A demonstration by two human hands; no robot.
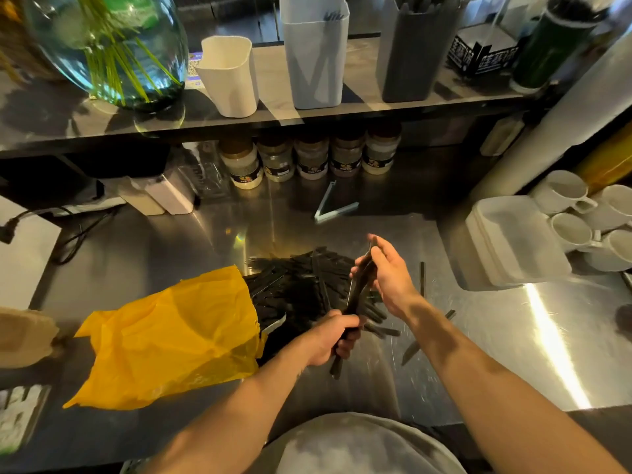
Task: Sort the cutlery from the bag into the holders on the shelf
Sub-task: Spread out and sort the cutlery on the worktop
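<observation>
A grey shirt [359, 443] fills the bottom edge, and two bare forearms reach out from it over the steel counter [496, 354]. The left hand [333, 338] has its fingers curled tight round the lower ends of a bundle [357, 292] of black cutlery, while the right hand [390, 271] pinches the upper ends between thumb and fingertips, held above the counter. Just to the left, the loose pile [294, 285] of black pieces spills from the mouth of the yellow bag [171, 336], which lies flat; a few stray pieces [422, 278] lie to the right. This looks like the gathering and squaring step: one kind is being lined up in the hands before it goes up. Most of the pile seems unsorted, so the task looks early. The next move likely calls for lifting the bundle to the shelf [270, 80] and dropping it upright into the matching holder, whether the white holder [229, 77], the pale grey holder [316, 59] or the dark holder [417, 53]; which kind is in the hands I cannot tell. The counter is shiny and scratched, with strong glare. A glass vase [109, 46] stands on the shelf, spice jars [307, 159] below it, pale tongs [331, 208] behind the pile, a plastic tub [513, 241] and mugs [564, 193] at the right
</observation>
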